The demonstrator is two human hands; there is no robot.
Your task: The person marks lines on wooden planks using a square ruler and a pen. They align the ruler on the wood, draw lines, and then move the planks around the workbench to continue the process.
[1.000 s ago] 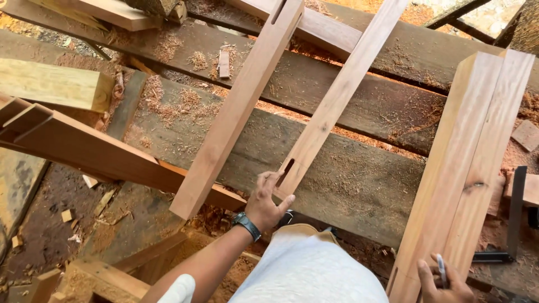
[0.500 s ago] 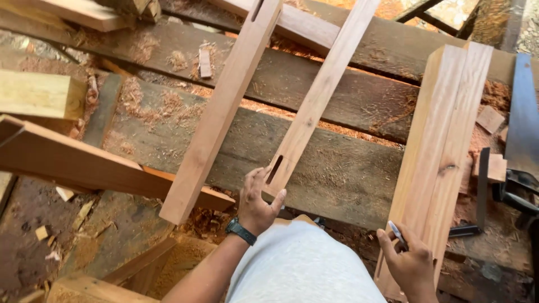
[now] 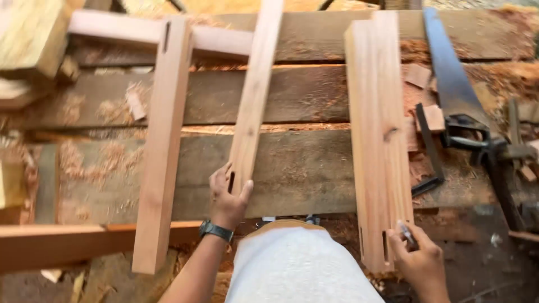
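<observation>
The near end of a narrow wooden slat (image 3: 251, 112) is gripped by the left hand (image 3: 227, 199), with the thumb spread out to one side and the fingers (image 3: 218, 178) curled over the other edge, right where a dark slot is cut into the wood. The slat is laid lengthwise across the rough planks of the bench (image 3: 303, 168), running away from the body toward the far side. A black watch (image 3: 215, 230) is worn on that wrist. Off to the right, a small pencil-like marker (image 3: 405, 231) is pinched between the thumb and fingers of the right hand (image 3: 418, 261), held just at the near end of a wider board (image 3: 377, 134), which has a couple of slots cut near that end too. Another slat (image 3: 163, 140) is laid well to the left, roughly parallel with the others, with a slot showing at its far end. A handsaw (image 3: 449, 78) with a dark handle is left lying on the bench just right of the wide board, with a dark metal square (image 3: 426, 151) between them. Sawdust and shavings (image 3: 78, 106) are scattered pretty much everywhere, and a small offcut block (image 3: 135, 105) is seen on the left planks.
</observation>
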